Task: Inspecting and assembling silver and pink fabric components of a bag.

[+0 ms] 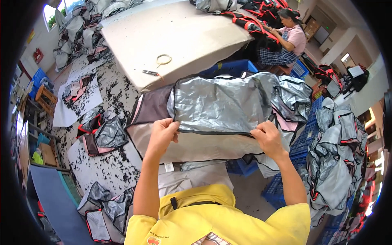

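Note:
A large bag piece (220, 104) with a shiny silver lining, dark trim and a pale outer side lies stretched out in front of me. My left hand (163, 134) pinches its black-bound edge near the left end of the silver panel. Farther right along the same edge, my right hand (267, 138) is closed on the binding. Between my hands the edge runs nearly straight. Crumpled silver folds and a pink patch show at the bag's right end. What lies under the bag is mostly hidden.
Beyond the bag stands a pale table (175, 32) with thread snips (150, 72) and a ring (163, 59) on it. Blue crates (300, 145) stand at the right, beside heaped silver bags (337, 159). Black scraps litter the left floor. A person (288, 38) handles black-and-red bags at the far right.

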The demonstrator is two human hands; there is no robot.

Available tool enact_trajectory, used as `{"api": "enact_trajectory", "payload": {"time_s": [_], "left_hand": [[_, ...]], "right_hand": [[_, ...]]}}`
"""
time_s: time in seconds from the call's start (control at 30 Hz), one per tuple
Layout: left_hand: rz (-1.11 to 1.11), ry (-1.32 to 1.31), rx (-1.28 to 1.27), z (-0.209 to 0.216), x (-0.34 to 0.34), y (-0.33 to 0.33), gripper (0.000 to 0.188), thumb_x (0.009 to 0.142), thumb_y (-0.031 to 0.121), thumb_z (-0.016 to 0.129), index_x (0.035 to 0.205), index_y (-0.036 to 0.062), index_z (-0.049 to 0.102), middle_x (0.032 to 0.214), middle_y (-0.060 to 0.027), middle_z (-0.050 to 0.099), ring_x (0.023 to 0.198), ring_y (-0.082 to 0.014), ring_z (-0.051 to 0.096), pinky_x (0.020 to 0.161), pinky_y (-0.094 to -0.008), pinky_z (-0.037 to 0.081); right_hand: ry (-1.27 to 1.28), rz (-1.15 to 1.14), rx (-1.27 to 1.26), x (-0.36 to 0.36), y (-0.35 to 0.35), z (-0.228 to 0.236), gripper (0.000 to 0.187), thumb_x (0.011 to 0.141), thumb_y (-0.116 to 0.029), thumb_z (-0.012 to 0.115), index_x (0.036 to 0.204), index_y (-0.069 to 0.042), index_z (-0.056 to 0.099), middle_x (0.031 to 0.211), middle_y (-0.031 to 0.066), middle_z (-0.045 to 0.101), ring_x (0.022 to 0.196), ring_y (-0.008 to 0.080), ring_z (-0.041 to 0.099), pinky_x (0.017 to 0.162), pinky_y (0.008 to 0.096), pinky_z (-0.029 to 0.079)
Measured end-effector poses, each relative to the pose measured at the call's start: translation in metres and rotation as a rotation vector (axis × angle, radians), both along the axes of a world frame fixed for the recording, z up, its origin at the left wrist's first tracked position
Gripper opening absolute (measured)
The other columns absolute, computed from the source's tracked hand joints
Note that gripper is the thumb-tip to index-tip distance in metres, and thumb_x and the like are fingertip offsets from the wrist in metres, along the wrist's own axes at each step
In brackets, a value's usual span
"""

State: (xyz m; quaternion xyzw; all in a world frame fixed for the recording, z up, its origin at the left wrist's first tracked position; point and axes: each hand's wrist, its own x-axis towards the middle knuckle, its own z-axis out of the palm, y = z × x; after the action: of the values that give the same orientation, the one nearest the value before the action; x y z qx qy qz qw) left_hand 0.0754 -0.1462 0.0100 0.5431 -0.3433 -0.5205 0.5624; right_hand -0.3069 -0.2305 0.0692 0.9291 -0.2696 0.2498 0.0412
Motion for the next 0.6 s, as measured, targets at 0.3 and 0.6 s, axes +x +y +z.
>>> {"api": "enact_trajectory", "payload": {"time_s": [0.3,0.6], "left_hand": [[-0.041,0.086,0.022,-0.036,-0.011,0.017,0.027,0.101,0.015,0.064,0.077,0.0031,0.064,0.069,0.0005,0.062,0.056,-0.0083,0.058,0.055,-0.0265,0.045],[-0.061,0.005,-0.007,-0.041,-0.007,0.023,0.031,0.104,0.021,0.063,0.078,0.0041,0.06,0.068,0.0015,0.06,0.059,-0.007,0.057,0.058,-0.0271,0.047]], "right_hand": [[0.026,-0.039,-0.075,0.001,0.022,-0.023,0.025,0.074,0.0,0.074,0.097,-0.009,0.071,0.084,0.0056,0.054,0.078,0.0261,0.056,0.067,0.0396,0.045],[0.031,-0.045,-0.136,0.005,0.029,-0.029,0.024,0.076,-0.001,0.074,0.098,-0.01,0.071,0.085,0.0055,0.054,0.078,0.0262,0.056,0.066,0.0399,0.044]]}}
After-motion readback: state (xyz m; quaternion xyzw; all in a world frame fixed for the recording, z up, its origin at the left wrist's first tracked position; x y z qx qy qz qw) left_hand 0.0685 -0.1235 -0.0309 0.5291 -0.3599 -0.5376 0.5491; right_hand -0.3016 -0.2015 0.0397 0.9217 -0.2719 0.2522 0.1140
